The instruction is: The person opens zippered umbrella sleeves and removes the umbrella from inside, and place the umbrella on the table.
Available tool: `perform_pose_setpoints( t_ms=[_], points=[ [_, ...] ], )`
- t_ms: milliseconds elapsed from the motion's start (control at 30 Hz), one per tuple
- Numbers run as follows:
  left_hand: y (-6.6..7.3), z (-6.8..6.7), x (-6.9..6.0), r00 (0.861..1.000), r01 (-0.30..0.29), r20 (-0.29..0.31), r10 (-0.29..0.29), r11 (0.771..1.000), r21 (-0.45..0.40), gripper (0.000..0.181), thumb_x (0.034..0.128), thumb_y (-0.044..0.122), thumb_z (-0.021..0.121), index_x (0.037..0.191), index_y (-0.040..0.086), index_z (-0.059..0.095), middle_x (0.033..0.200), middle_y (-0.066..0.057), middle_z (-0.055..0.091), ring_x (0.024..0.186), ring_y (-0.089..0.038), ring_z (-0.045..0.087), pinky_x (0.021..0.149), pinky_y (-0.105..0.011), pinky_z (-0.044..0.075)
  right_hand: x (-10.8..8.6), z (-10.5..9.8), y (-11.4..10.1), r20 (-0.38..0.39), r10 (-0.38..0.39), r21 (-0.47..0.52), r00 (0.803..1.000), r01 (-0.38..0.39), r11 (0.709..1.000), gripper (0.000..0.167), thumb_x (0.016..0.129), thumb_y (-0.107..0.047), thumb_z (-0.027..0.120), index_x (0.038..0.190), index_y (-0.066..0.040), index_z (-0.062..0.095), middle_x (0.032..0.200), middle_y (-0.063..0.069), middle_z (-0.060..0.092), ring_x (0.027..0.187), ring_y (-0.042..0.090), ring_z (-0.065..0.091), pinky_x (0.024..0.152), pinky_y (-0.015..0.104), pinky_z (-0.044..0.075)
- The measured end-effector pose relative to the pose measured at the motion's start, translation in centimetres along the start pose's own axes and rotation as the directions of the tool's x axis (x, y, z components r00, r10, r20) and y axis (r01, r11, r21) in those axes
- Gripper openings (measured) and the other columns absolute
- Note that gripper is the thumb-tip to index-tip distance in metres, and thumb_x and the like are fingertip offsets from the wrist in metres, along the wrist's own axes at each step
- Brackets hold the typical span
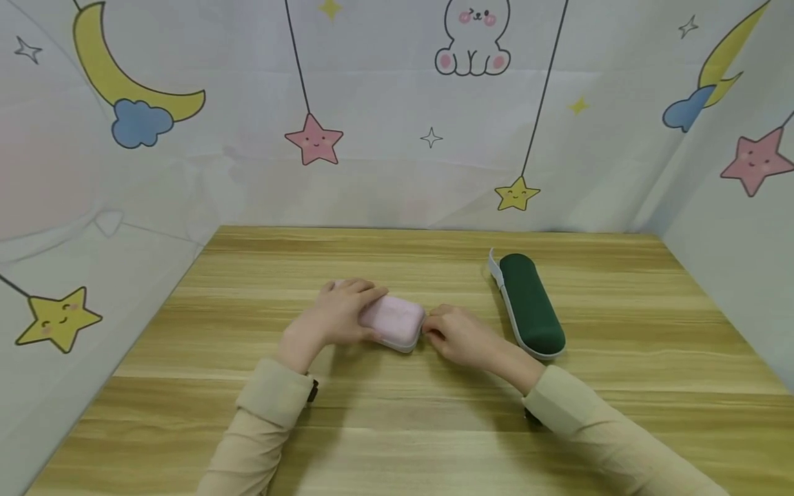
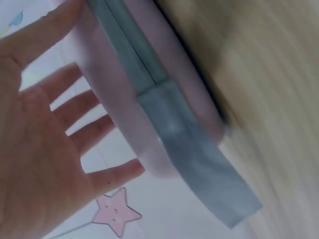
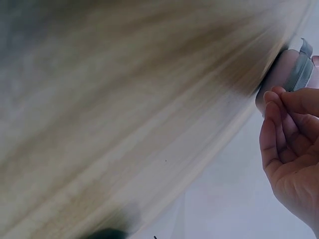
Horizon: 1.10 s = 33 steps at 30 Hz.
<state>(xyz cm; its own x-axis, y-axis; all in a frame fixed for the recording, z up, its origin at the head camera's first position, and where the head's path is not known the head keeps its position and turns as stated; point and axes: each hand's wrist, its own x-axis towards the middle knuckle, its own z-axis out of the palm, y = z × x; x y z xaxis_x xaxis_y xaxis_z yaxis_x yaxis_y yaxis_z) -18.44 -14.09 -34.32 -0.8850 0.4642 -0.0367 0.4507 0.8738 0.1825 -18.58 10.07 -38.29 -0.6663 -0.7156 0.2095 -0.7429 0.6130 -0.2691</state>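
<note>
A pink hard case (image 1: 397, 320) with a grey zipper band (image 2: 130, 50) lies on the table. My left hand (image 1: 338, 315) grips it from the left, fingers over the top and thumb on the near side. At its left end, a grey fabric tab (image 2: 207, 164) sticks out. Where the left wrist view shows it, the zipper seam is closed. My right hand (image 1: 460, 335) is at the right end of the case, thumb and fingertips pinched together by the zipper (image 3: 301, 72). Those fingertips cover the zipper pull.
To the right of my right hand lies a long dark green case (image 1: 532, 303) with a grey edge and a grey strap (image 1: 495, 267). The wooden table (image 1: 397, 427) meets printed cloth walls (image 1: 384, 193) at the back and sides.
</note>
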Motion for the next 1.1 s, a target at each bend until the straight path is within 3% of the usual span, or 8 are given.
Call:
perform_pose_setpoints(
  t_ms=[233, 567, 1100],
  points=[
    [-1.1, -0.2, -0.2, 0.999, -0.016, 0.039, 0.019, 0.997, -0.073, 0.069, 0.0844, 0.031, 0.073, 0.146, 0.024, 0.043, 0.147, -0.008, 0.046, 0.139, -0.033, 0.038, 0.109, -0.067, 0.025, 0.0, -0.1, -0.2, -0.002, -0.003, 0.011, 1.000, 0.003, 1.000, 0.009, 0.088, -0.006, 0.065, 0.082, -0.010, 0.070, 0.081, -0.001, 0.065, 0.078, 0.011, 0.057, 0.068, 0.026, 0.048],
    [-1.3, 0.1, 0.0, 0.999, -0.011, 0.041, 0.014, 0.998, -0.059, 0.068, 0.0851, 0.032, 0.072, 0.146, 0.026, 0.043, 0.147, -0.007, 0.046, 0.139, -0.032, 0.038, 0.109, -0.065, 0.028, 0.0, -0.2, -0.4, -0.004, -0.018, 0.006, 1.000, 0.018, 1.000, 0.011, 0.087, -0.005, 0.066, 0.078, -0.011, 0.068, 0.078, -0.002, 0.064, 0.075, 0.010, 0.054, 0.066, 0.024, 0.045],
    [-0.8, 0.3, 0.0, 1.000, 0.001, -0.005, -0.002, 1.000, -0.024, 0.068, 0.0828, 0.035, 0.074, 0.143, 0.023, 0.046, 0.143, -0.007, 0.050, 0.135, -0.031, 0.043, 0.103, -0.063, 0.036, -0.1, -0.2, -0.4, -0.008, -0.016, 0.004, 1.000, 0.016, 1.000, 0.014, 0.087, -0.004, 0.065, 0.075, -0.011, 0.066, 0.075, -0.002, 0.063, 0.073, 0.010, 0.053, 0.064, 0.023, 0.044]
  ],
)
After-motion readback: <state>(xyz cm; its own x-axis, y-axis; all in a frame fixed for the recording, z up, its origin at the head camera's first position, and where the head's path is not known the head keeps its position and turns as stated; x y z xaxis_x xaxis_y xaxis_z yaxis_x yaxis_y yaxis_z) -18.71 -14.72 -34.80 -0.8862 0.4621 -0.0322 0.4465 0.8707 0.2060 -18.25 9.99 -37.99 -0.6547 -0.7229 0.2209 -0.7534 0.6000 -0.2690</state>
